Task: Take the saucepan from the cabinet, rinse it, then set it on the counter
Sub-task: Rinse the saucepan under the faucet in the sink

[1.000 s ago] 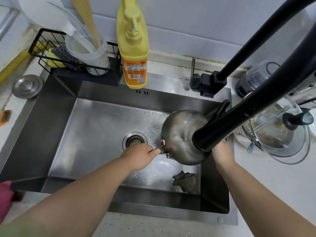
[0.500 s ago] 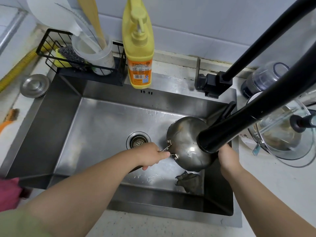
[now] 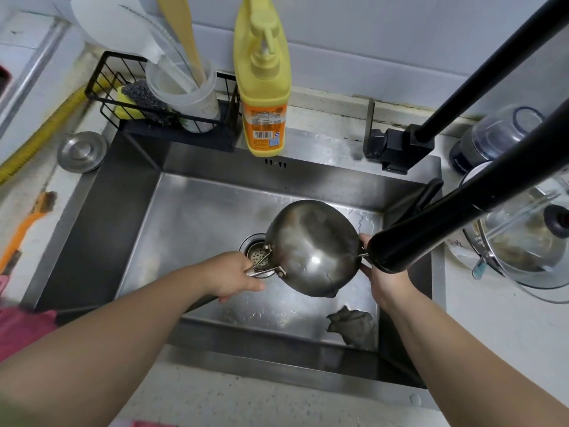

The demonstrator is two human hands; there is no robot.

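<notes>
A steel saucepan (image 3: pixel 311 248) hangs tipped over the sink (image 3: pixel 197 211), its rounded underside turned up toward me. My left hand (image 3: pixel 231 278) grips its wire handle at the left, just above the drain (image 3: pixel 258 257). At the pan's right side, my right hand (image 3: pixel 383 280) holds the other edge, partly hidden behind the black faucet head (image 3: pixel 409 245). I cannot see any water running.
A grey rag (image 3: pixel 351 326) lies in the sink's front right corner. Behind the sink stand a yellow soap bottle (image 3: pixel 264 87) and a black wire rack (image 3: pixel 160 112) with a cup and scrubbers. A glass lid (image 3: pixel 529 238) and jar sit on the right counter.
The saucepan has shifted left, out from under the faucet head and over the drain. Both hands moved with it and still hold it.
</notes>
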